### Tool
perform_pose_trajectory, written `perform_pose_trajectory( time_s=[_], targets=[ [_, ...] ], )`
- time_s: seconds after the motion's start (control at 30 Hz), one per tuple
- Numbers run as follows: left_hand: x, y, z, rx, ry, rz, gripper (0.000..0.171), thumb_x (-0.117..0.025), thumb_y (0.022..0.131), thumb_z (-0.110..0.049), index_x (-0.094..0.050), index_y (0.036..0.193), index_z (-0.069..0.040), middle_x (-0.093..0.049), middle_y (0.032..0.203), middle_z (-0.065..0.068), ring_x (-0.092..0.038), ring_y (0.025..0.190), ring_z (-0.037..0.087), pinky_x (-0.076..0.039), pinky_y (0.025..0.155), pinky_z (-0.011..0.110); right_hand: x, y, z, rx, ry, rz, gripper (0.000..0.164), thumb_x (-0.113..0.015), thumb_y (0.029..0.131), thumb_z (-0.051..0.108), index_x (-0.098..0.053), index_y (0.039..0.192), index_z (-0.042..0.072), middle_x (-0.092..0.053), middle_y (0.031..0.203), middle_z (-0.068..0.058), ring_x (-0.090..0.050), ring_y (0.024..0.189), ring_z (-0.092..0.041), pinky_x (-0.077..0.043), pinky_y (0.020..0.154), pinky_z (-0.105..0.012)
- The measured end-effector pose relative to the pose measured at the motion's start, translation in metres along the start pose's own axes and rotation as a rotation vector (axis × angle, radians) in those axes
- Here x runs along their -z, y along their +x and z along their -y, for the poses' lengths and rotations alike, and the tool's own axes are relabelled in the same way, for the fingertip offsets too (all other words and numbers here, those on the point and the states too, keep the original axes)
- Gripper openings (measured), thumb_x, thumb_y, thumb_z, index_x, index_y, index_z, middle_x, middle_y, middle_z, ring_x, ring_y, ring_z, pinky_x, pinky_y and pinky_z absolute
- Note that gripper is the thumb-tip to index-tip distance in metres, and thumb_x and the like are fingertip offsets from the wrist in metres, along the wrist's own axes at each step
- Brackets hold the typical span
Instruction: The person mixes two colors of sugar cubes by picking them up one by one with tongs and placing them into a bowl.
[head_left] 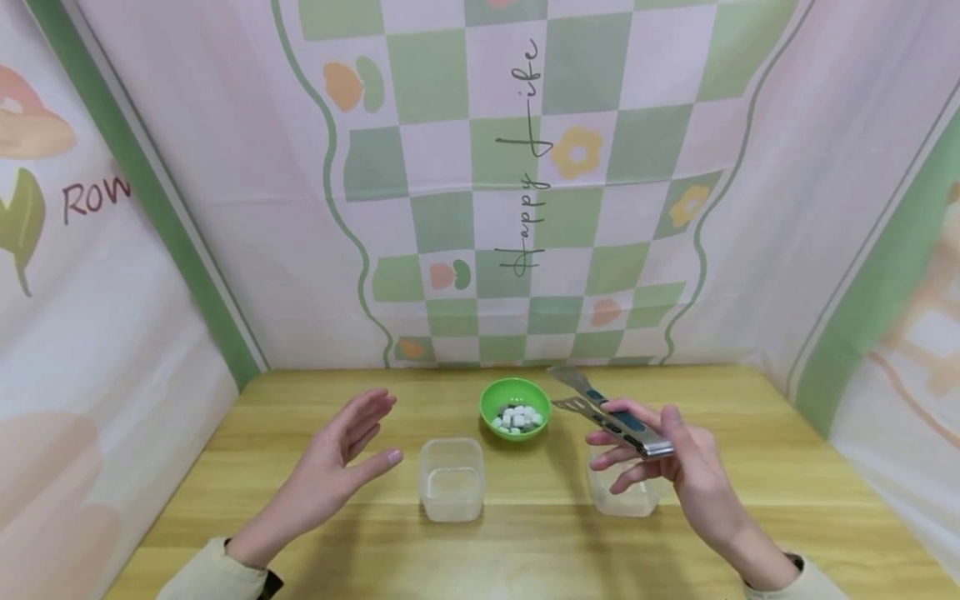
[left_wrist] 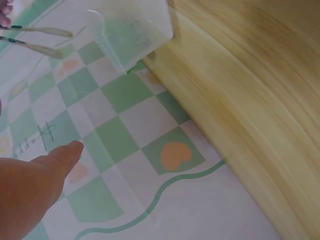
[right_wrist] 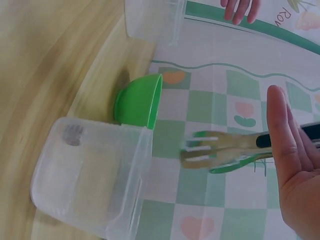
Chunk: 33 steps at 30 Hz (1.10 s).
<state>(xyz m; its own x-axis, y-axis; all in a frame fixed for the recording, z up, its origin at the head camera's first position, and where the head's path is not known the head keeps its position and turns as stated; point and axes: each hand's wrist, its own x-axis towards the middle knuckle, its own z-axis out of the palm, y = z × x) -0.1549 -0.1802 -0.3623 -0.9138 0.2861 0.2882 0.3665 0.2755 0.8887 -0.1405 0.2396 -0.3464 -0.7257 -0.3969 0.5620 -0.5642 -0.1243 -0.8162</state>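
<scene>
My right hand (head_left: 705,475) holds metal tongs (head_left: 626,421) with dark teal grips, the slotted heads apart and tilted up to the far left. The lower fingers are spread away from the handle. Just left of the tongs' heads is a green bowl (head_left: 498,392) with several small white and grey cubes (head_left: 517,417) inside. My left hand (head_left: 322,471) hovers over the table, thumb apart from the fingers, holding nothing. Beside it stands a clear plastic container (head_left: 452,454). A second clear container (right_wrist: 95,170) stands below my right hand, which partly hides it in the head view.
The wooden table (head_left: 525,550) ends at a hanging cloth (head_left: 442,75) with green checks and printed words. More printed cloth (head_left: 97,283) hangs along the left side, and another panel (head_left: 885,333) along the right.
</scene>
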Motion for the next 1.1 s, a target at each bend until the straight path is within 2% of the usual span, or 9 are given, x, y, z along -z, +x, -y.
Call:
perform_pose_trajectory(
  time_s=[0.13,0.3,0.53,0.77,0.93,1.1],
  targets=[
    [0.001,0.001,0.001,0.008,-0.001,0.003,0.078,-0.079,0.096,-0.015,-0.036,0.160,-0.001,-0.045,0.160,0.016,-0.040,0.149,0.033,-0.036,0.118,0.033,0.001,-0.001,0.001,-0.057,0.006,-0.037,0.057,-0.011,0.117,0.014,-0.056,0.140,-0.013,-0.076,0.113,-0.021,-0.078,0.089,-0.033,-0.063,0.053,-0.049],
    [0.001,0.001,0.002,0.013,-0.008,0.010,0.077,-0.079,0.096,-0.014,-0.036,0.160,-0.001,-0.045,0.161,0.016,-0.039,0.150,0.033,-0.036,0.118,0.034,0.002,-0.004,-0.005,-0.037,0.055,-0.049,0.042,-0.024,0.113,-0.002,-0.059,0.136,-0.011,-0.076,0.113,-0.021,-0.078,0.087,-0.034,-0.062,0.049,-0.048],
    [0.000,0.001,0.004,0.010,-0.009,0.010,0.077,-0.079,0.096,-0.014,-0.037,0.159,-0.002,-0.045,0.160,0.016,-0.040,0.149,0.034,-0.037,0.118,0.034,0.005,-0.010,-0.009,-0.117,0.064,-0.125,0.043,-0.038,0.107,-0.013,-0.068,0.134,0.003,-0.077,0.112,-0.019,-0.078,0.083,-0.034,-0.062,0.049,-0.048],
    [-0.001,0.000,0.007,0.009,-0.007,0.004,0.075,-0.079,0.095,-0.012,-0.039,0.158,0.000,-0.048,0.158,0.017,-0.042,0.148,0.035,-0.038,0.118,0.034,0.005,-0.014,-0.006,-0.165,0.049,-0.156,0.041,-0.046,0.104,-0.015,-0.069,0.132,0.003,-0.077,0.112,-0.019,-0.078,0.082,-0.035,-0.062,0.050,-0.048],
    [-0.003,0.000,0.007,0.007,-0.017,0.011,0.071,-0.078,0.096,-0.010,-0.042,0.156,0.002,-0.050,0.157,0.019,-0.043,0.147,0.036,-0.038,0.118,0.039,0.004,-0.017,-0.004,-0.217,0.043,-0.192,0.046,-0.050,0.104,-0.013,-0.067,0.141,0.009,-0.077,0.113,-0.017,-0.078,0.082,-0.034,-0.063,0.053,-0.048],
    [-0.004,-0.001,0.007,0.007,-0.026,0.009,0.069,-0.077,0.096,-0.008,-0.043,0.155,0.003,-0.050,0.156,0.020,-0.043,0.147,0.036,-0.037,0.119,0.041,0.003,-0.021,-0.004,-0.288,0.098,-0.238,0.066,-0.055,0.101,-0.015,-0.045,0.160,0.013,-0.077,0.114,-0.017,-0.078,0.081,-0.034,-0.063,0.058,-0.051]
  ],
)
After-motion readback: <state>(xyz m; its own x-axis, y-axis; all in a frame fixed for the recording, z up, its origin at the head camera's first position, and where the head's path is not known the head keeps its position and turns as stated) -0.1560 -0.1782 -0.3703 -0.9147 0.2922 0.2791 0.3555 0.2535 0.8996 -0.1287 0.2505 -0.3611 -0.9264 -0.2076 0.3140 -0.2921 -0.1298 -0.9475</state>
